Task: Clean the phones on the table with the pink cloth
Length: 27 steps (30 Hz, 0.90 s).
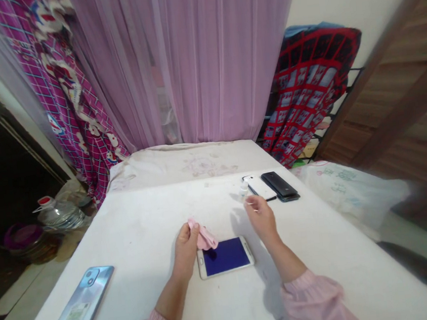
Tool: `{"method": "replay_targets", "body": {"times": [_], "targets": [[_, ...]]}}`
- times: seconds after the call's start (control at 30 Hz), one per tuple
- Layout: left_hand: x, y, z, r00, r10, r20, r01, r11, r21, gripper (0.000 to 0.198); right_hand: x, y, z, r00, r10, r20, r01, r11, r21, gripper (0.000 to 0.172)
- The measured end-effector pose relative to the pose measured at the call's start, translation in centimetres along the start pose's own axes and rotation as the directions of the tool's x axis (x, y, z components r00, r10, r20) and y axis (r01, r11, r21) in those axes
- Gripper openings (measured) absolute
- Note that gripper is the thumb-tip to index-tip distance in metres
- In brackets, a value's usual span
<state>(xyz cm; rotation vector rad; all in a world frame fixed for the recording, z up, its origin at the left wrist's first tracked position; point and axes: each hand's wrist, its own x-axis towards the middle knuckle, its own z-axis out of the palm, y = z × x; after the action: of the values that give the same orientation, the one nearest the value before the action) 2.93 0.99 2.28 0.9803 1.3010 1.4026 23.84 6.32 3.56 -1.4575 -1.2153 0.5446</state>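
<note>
Blue-screened phone (225, 256) flat on counter (147, 223), long axis left to right. Left hand (186, 244) nearer, gripping pink cloth (205, 238) over phone's left end; right hand (260, 217) just beyond its right end, pinching small white item (249, 203).

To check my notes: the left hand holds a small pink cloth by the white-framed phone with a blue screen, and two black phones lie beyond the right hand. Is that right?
No. The head view shows one flat black phone and one flat white phone beyond the right hand. The left hand holds the small pink cloth by the white-framed phone with a blue screen.
</note>
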Motion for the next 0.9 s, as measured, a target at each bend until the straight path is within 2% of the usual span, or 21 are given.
{"method": "replay_targets", "body": {"times": [0.03, 0.07, 0.17, 0.23, 0.33, 0.47, 0.6, 0.77, 0.83, 0.9], "targets": [[0.2, -0.3, -0.1, 1.000, 0.016, -0.022, -0.016, 1.000, 0.020, 0.038, 1.0, 0.8, -0.3, 0.994, -0.020, -0.111, 0.016, 0.999, -0.033, 0.041], [0.4, -0.5, -0.2, 0.999, 0.033, -0.036, -0.031, 0.999, 0.042, 0.036, 1.9, 1.5, -0.4, 0.986, -0.047, -0.162, 0.038, 0.998, -0.055, 0.052], [1.0, -1.2, -0.2, 0.997, 0.064, -0.050, -0.060, 0.995, 0.080, 0.035, 3.7, 3.3, 0.5, 0.991, -0.084, -0.108, 0.074, 0.993, -0.097, 0.070], [1.4, -1.5, -0.1, 0.997, 0.065, -0.049, -0.061, 0.995, 0.076, 0.038, 4.4, 4.0, 1.6, 0.994, -0.086, -0.067, 0.075, 0.985, -0.153, 0.070], [1.7, -1.4, -0.1, 1.000, 0.016, -0.012, -0.016, 1.000, -0.005, 0.046, 5.2, 4.2, 2.7, 0.997, -0.066, -0.031, 0.057, 0.968, -0.243, 0.062], [1.5, -0.9, -0.4, 0.994, -0.087, 0.069, 0.095, 0.989, -0.117, 0.048, 5.3, 3.0, 2.3, 0.998, -0.060, 0.025, 0.064, 0.965, -0.256, 0.060], [1.4, -0.6, -0.5, 0.996, -0.089, 0.023, 0.091, 0.987, -0.129, 0.042, 4.0, 1.3, 1.6, 0.992, -0.102, 0.080, 0.108, 0.991, -0.076, 0.075], [1.4, -0.7, -0.4, 0.998, -0.066, -0.006, 0.064, 0.988, -0.141, 0.044, 1.5, 0.0, 1.4, 0.965, -0.195, 0.174, 0.146, 0.955, 0.260, 0.077], [1.3, -0.7, -0.4, 0.998, -0.059, 0.006, 0.059, 0.988, -0.141, 0.044, 0.8, -0.5, 1.3, 0.961, -0.187, 0.203, 0.111, 0.935, 0.337, 0.078], [1.2, -0.8, -0.5, 0.998, -0.053, 0.019, 0.055, 0.989, -0.140, 0.044, 0.2, -1.1, 1.2, 0.961, -0.134, 0.240, 0.023, 0.909, 0.417, 0.078]]}}
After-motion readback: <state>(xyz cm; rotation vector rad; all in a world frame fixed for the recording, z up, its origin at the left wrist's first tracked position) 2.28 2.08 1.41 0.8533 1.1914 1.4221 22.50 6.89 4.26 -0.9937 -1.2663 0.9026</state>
